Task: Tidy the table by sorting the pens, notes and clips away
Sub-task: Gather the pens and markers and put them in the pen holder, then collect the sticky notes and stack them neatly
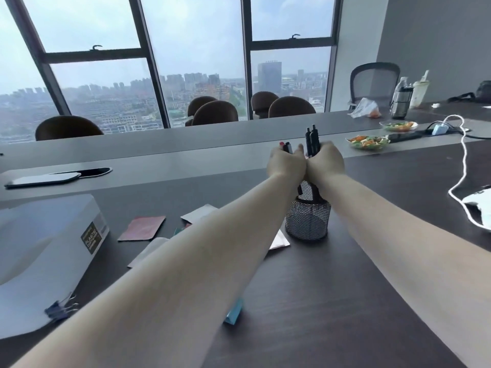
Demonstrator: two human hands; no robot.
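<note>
left hand (285, 162) - fist round pens (287, 147) | right hand (326, 160) - gripping black pens (312, 140) above mesh cup (307, 219)

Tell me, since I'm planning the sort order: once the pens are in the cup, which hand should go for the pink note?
Probably the left hand. The pink note lies on the table left of the mesh cup, on the left arm's side, while the right hand would have to cross over the cup and the left arm.

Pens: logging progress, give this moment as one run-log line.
left hand: gripping pens | right hand: gripping pens | above mesh cup | notes, clips: unsorted
</note>
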